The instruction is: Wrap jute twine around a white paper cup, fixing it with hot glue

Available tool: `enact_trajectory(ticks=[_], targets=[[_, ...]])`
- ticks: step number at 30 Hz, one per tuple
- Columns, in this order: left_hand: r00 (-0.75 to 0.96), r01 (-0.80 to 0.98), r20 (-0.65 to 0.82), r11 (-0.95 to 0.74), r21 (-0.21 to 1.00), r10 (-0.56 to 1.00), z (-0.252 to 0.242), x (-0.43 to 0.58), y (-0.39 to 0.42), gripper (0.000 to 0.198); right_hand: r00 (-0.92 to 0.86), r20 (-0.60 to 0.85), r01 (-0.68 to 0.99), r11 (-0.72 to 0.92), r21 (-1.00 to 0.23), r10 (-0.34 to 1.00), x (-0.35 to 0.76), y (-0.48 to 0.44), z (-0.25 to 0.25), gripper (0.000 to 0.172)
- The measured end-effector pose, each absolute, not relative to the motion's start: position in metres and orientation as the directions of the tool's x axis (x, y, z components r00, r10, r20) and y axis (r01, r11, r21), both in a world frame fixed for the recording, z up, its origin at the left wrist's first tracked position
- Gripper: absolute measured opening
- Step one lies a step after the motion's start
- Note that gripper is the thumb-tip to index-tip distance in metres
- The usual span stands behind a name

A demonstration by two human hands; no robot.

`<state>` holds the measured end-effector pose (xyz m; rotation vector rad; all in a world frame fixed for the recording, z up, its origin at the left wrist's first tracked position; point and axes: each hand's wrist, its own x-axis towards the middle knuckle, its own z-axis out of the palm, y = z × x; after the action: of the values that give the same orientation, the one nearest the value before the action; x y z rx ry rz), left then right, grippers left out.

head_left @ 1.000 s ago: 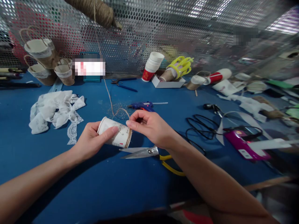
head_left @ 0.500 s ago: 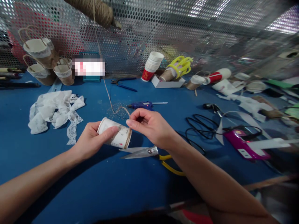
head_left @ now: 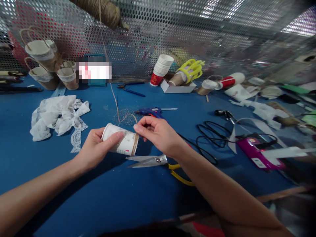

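Note:
A white paper cup [head_left: 122, 142] lies tilted on its side in my left hand [head_left: 98, 144], thumb along its wall and its mouth toward the left. Brown twine is wound around the base end of the cup. My right hand [head_left: 158, 133] pinches the twine [head_left: 115, 98] right at that base; the strand runs up to a large spool [head_left: 103, 13] hung on the mesh. Below the cup lie scissors with yellow handles [head_left: 158, 160], blades apart. A blue glue gun [head_left: 153, 112] rests behind my right hand.
Lace ribbon [head_left: 59, 115] is heaped at the left, near several twine-wrapped cups with handles [head_left: 46, 75]. At the back stand pliers [head_left: 132, 89], stacked paper cups [head_left: 161, 70] and a white box [head_left: 177, 87]. Black cable [head_left: 209, 140] and a purple glue gun [head_left: 259, 153] lie right.
The cup has shifted slightly left and turned a little in my left hand. My right hand keeps its pinch on the twine close to the base.

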<state>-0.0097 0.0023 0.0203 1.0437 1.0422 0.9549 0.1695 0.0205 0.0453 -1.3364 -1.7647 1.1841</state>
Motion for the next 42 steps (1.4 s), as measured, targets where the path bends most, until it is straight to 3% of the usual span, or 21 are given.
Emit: enact_trajectory(ticks=[4, 9, 21, 42], targets=[[0.116, -0.171, -0.272, 0.289, 0.942, 0.955, 0.022, -0.006, 0.006, 0.021, -0.208, 0.006, 0.507, 0.113, -0.855, 0.978, 0.17, 0.018, 0.049, 0.027], [0.081, -0.198, -0.27, 0.281, 0.939, 0.959, 0.022, -0.005, 0.008, 0.023, -0.344, -0.018, 0.518, 0.173, -0.838, 0.939, 0.164, 0.006, 0.05, 0.016], [0.085, 0.058, -0.112, 0.107, 0.993, 0.99, 0.019, -0.008, 0.002, 0.024, -0.298, -0.005, 0.59, 0.18, -0.787, 0.955, 0.157, 0.002, 0.046, 0.01], [0.068, 0.135, -0.042, 0.033, 0.99, 0.997, 0.019, -0.006, 0.002, 0.023, -0.264, 0.0, 0.617, 0.169, -0.769, 0.964, 0.156, 0.002, 0.039, 0.009]])
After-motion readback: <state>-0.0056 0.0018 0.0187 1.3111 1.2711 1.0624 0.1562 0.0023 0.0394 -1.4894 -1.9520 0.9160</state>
